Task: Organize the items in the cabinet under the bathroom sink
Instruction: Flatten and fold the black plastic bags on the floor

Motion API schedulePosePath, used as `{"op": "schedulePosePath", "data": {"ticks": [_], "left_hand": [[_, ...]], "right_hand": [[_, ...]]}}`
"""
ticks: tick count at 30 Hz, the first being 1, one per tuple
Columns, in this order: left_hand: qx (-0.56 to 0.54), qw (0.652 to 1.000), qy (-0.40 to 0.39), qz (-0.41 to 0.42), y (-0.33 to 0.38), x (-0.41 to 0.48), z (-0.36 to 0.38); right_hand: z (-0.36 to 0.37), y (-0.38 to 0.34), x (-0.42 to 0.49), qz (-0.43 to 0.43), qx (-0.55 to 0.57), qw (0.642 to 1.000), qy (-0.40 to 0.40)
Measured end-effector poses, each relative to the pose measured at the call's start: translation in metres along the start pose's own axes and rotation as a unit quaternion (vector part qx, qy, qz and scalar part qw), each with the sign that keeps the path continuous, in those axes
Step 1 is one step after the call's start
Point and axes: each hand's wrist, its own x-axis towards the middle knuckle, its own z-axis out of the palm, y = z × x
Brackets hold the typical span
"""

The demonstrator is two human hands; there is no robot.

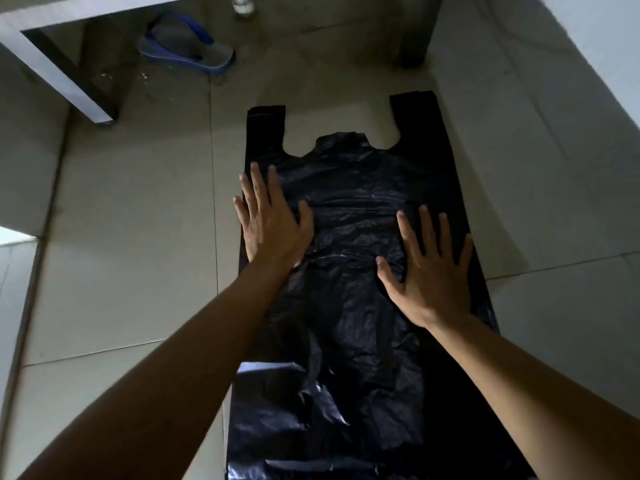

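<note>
Black plastic bag lies flat on the tiled floor, mid-frame. Left hand and right hand both press on it, fingers spread.

Left hand, right hand, both bare

The black bag and, seemingly, a bottle are cut by edges.
</note>
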Motion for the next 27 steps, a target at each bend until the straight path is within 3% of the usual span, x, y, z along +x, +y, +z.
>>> {"op": "schedulePosePath", "data": {"ticks": [5,9,14,27], "left_hand": [[0.075,0.994,-0.072,-0.028,-0.002,0.043,0.025],[0.105,0.994,-0.041,-0.009,0.003,0.044,0.024],[0.077,0.996,-0.038,0.004,0.001,0.043,0.027],[0.076,0.997,-0.026,-0.006,-0.001,0.042,0.032]], "right_hand": [[-0.002,0.001,-0.001,-0.001,-0.007,1.000,-0.005],[-0.020,-0.006,0.016,0.016,0.021,1.000,0.002],[-0.018,0.013,0.081,-0.030,0.023,0.999,0.019],[-0.002,0.023,0.086,-0.055,-0.007,0.998,0.011]]}}
